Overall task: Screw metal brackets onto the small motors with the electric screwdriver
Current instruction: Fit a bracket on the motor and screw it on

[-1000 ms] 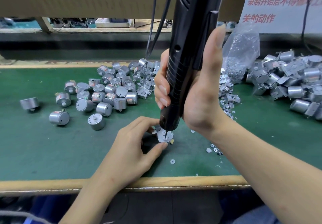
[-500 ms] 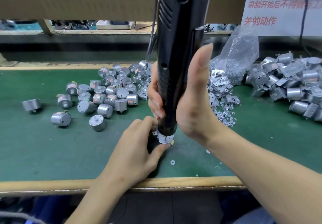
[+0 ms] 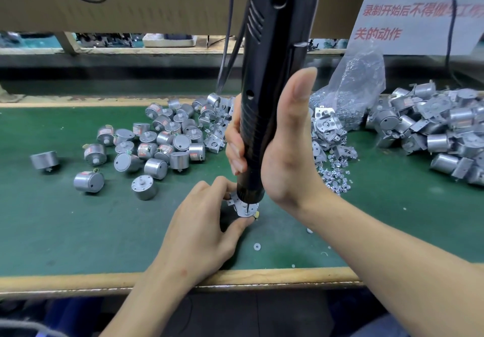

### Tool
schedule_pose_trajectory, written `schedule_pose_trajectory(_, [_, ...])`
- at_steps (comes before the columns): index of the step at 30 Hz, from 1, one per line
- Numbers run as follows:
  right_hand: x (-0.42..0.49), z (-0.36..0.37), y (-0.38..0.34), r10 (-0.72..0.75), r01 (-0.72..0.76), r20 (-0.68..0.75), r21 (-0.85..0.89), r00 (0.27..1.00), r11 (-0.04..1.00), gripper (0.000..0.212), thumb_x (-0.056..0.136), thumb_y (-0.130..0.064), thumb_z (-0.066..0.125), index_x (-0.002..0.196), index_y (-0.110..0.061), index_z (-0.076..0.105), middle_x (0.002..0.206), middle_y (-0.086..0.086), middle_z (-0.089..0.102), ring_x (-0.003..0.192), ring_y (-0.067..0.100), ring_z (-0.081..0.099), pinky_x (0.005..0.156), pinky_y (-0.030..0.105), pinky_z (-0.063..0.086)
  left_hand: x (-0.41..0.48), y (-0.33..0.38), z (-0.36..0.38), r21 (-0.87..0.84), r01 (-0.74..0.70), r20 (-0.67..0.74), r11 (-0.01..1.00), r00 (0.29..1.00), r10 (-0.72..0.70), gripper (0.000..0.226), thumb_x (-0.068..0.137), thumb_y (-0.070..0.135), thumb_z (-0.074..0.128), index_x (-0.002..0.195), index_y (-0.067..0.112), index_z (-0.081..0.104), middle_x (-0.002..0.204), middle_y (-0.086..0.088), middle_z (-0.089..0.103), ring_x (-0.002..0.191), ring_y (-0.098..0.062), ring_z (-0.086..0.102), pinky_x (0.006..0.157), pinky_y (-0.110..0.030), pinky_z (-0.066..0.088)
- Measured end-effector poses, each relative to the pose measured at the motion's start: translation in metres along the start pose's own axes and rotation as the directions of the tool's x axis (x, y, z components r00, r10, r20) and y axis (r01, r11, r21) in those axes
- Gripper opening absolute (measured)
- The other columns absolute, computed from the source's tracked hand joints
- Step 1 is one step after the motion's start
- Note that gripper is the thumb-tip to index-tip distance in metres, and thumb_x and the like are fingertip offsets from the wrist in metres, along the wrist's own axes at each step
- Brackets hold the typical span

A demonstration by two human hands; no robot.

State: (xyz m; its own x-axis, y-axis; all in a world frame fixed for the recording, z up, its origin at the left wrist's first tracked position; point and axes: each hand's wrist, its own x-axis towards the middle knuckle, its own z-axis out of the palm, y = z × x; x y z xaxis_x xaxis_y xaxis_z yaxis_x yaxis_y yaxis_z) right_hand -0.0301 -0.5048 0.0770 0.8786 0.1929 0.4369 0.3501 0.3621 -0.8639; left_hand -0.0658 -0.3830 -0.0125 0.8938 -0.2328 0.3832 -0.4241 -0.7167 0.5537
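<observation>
My right hand (image 3: 281,148) grips the black electric screwdriver (image 3: 272,80), which stands almost upright. Its bit presses down onto a metal bracket (image 3: 245,207) lying on a small motor near the front of the green mat. My left hand (image 3: 207,228) pinches that motor and bracket between thumb and fingers, so the motor body is mostly hidden. A heap of bare silver motors (image 3: 162,140) lies at centre left. Loose brackets (image 3: 326,127) and a scatter of screws (image 3: 336,177) lie just right of the screwdriver.
A clear plastic bag (image 3: 353,88) of small parts stands behind the loose brackets. Motors with brackets attached (image 3: 429,127) are piled at the right. A white washer (image 3: 257,245) lies near the wooden front edge (image 3: 78,281). Black cables hang behind the screwdriver.
The screwdriver has swung from tilted to nearly upright and come down onto the bracket. My left hand has stayed on the motor.
</observation>
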Motion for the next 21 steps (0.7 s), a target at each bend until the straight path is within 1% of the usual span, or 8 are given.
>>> schedule_pose_trajectory(2, [-0.001, -0.001, 0.002, -0.026, 0.027, -0.059, 0.012, 0.998, 1.0, 0.083, 0.059, -0.091, 0.048, 0.064, -0.008, 0.043, 0.049, 0.001, 0.044, 0.04, 0.021, 0.038, 0.043, 0.03, 0.032, -0.001, 0.0, 0.0, 0.001, 0.003, -0.006, 1.0, 1.0, -0.003, 0.033, 0.078, 0.035, 0.079, 0.094, 0.031, 0.05, 0.087, 0.03, 0.051, 0.087, -0.012, 0.052, 0.069, -0.036, 0.048])
schedule_pose_trajectory(6, [0.002, -0.001, 0.002, -0.047, 0.035, -0.15, -0.081, 0.987, 0.996, 0.096, 0.064, -0.086, 0.043, 0.07, 0.011, 0.039, 0.051, 0.013, 0.043, 0.042, 0.022, 0.04, 0.045, 0.033, 0.035, 0.0, 0.001, 0.002, 0.022, 0.007, -0.017, 1.0, 1.0, -0.007, 0.037, 0.079, 0.037, 0.079, 0.096, 0.035, 0.047, 0.088, 0.028, 0.05, 0.092, -0.015, 0.054, 0.071, -0.043, 0.051])
schedule_pose_trajectory(9, [0.007, -0.009, -0.004, 0.0, 0.0, -0.135, -0.002, 0.991, 1.0, 0.087, 0.079, -0.09, 0.037, 0.066, -0.004, 0.049, 0.054, 0.01, 0.047, 0.044, 0.023, 0.042, 0.048, 0.034, 0.038, -0.001, 0.0, 0.002, 0.02, 0.007, -0.01, 1.0, 1.0, -0.007, 0.038, 0.08, 0.036, 0.079, 0.101, 0.037, 0.047, 0.091, 0.031, 0.05, 0.095, -0.012, 0.055, 0.074, -0.041, 0.051])
schedule_pose_trajectory(11, [0.013, -0.021, -0.009, 0.01, -0.009, -0.125, 0.008, 0.992, 1.0, 0.074, 0.088, -0.079, 0.023, 0.069, -0.014, 0.054, 0.054, 0.006, 0.049, 0.045, 0.023, 0.043, 0.049, 0.032, 0.039, -0.002, -0.001, 0.002, 0.01, 0.016, 0.01, 1.0, 1.0, -0.016, 0.037, 0.081, 0.037, 0.077, 0.109, 0.034, 0.052, 0.099, 0.029, 0.054, 0.101, -0.009, 0.054, 0.079, -0.038, 0.051])
schedule_pose_trajectory(14, [0.021, -0.038, -0.016, 0.006, -0.014, -0.141, -0.06, 0.99, 0.998, 0.068, 0.085, -0.072, 0.02, 0.069, -0.017, 0.056, 0.055, 0.007, 0.049, 0.046, 0.024, 0.043, 0.051, 0.033, 0.041, -0.003, -0.004, 0.002, -0.002, 0.022, 0.024, 1.0, 0.999, -0.022, 0.04, 0.081, 0.036, 0.077, 0.115, 0.032, 0.055, 0.107, 0.034, 0.052, 0.102, -0.003, 0.053, 0.083, -0.023, 0.047])
schedule_pose_trajectory(17, [0.024, -0.051, -0.016, 0.04, -0.056, -0.17, -0.091, 0.985, 0.994, 0.08, 0.079, -0.092, 0.033, 0.07, -0.015, 0.055, 0.057, 0.01, 0.046, 0.046, 0.024, 0.042, 0.051, 0.033, 0.04, -0.004, -0.004, 0.001, -0.041, 0.033, 0.029, 0.999, 0.999, -0.032, 0.038, 0.081, 0.04, 0.075, 0.114, 0.033, 0.057, 0.106, 0.03, 0.056, 0.1, 0.002, 0.053, 0.083, -0.006, 0.038])
schedule_pose_trajectory(19, [0.024, -0.057, -0.013, 0.041, -0.062, -0.176, -0.114, 0.984, 0.992, 0.082, 0.062, -0.094, 0.041, 0.072, -0.014, 0.053, 0.057, 0.011, 0.044, 0.046, 0.024, 0.04, 0.051, 0.032, 0.038, -0.004, -0.004, 0.0, -0.073, 0.049, 0.021, 0.996, 0.999, -0.048, 0.03, 0.085, 0.044, 0.07, 0.11, 0.036, 0.056, 0.102, 0.028, 0.057, 0.101, 0.006, 0.052, 0.083, -0.001, 0.034])
schedule_pose_trajectory(21, [0.024, -0.062, -0.008, 0.03, -0.054, -0.174, -0.134, 0.984, 0.99, 0.08, 0.055, -0.091, 0.043, 0.072, -0.013, 0.051, 0.056, 0.01, 0.043, 0.046, 0.023, 0.039, 0.05, 0.031, 0.036, -0.003, -0.005, 0.001, -0.085, 0.067, 0.014, 0.994, 0.998, -0.066, 0.022, 0.089, 0.039, 0.067, 0.108, 0.038, 0.055, 0.1, 0.03, 0.056, 0.099, 0.007, 0.052, 0.081, -0.001, 0.033])
